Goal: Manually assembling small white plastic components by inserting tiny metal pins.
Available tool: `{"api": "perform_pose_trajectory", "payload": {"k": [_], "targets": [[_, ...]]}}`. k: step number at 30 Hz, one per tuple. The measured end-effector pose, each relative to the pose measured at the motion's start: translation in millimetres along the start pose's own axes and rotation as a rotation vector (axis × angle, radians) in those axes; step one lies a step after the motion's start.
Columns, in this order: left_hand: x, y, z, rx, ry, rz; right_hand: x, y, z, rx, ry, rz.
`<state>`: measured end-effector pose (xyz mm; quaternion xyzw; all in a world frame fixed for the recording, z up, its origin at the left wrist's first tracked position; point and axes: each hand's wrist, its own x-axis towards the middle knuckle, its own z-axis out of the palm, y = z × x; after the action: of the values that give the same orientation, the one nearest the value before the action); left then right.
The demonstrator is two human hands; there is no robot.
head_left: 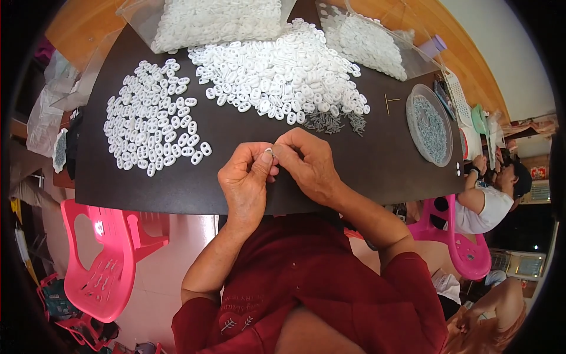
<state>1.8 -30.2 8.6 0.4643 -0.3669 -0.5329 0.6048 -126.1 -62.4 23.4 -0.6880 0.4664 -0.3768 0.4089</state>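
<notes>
Both hands together at the near side of the dark brown flat table, fingertips touching. Left hand: thumb and fingers pinched on a small whitish part. Right hand: fingers curled, tips right up against the left's. Fingers cover most of the part, so I can't tell its exact shape or whether the right grips it too.

Left of the hands: loose spread of white oval 2-hole plastic pieces, mostly 1 layer. Straight ahead: big heap of the same white ovals, piled deep. At its near edge, a patch of small slim grey pieces.

Behind the heap, 2 clear plastic bags, 1 left and 1 right, both holding white pieces. Right side of table: round translucent plastic tub of slim grey bits, with 2 thin brass-coloured pins just left of it.

Off the table: pink plastic chair at left; person in a white shirt at right.
</notes>
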Motion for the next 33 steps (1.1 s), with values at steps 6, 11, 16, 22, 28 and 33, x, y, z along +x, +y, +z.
{"api": "perform_pose_trajectory", "payload": {"k": [6, 11, 16, 22, 28, 33], "targets": [[1.0, -2.0, -0.7, -0.031, -0.011, 0.019, 1.2, 1.2, 0.6, -0.089, 0.013, -0.081], [2.9, 0.3, -2.5, -0.123, 0.009, -0.009, 13.5, 5.1, -10.9, -0.119, 0.06, -0.139], [-0.3, -1.2, -4.0, -0.16, 0.038, -0.009, 48.5, 13.2, -12.1, -0.594, 0.185, -0.424], [0.4, -4.6, -5.4, -0.181, 0.04, 0.015, 50.7, 18.3, -7.7, -0.833, 0.117, -0.447], [-0.3, -2.3, -6.7, -0.172, 0.049, 0.024, 42.7, 18.2, -21.3, -0.681, 0.137, -0.391], [0.7, -3.7, -6.2, -0.185, 0.044, 0.041, 50.4, 20.7, -16.3, -0.864, 0.023, -0.48]]}}
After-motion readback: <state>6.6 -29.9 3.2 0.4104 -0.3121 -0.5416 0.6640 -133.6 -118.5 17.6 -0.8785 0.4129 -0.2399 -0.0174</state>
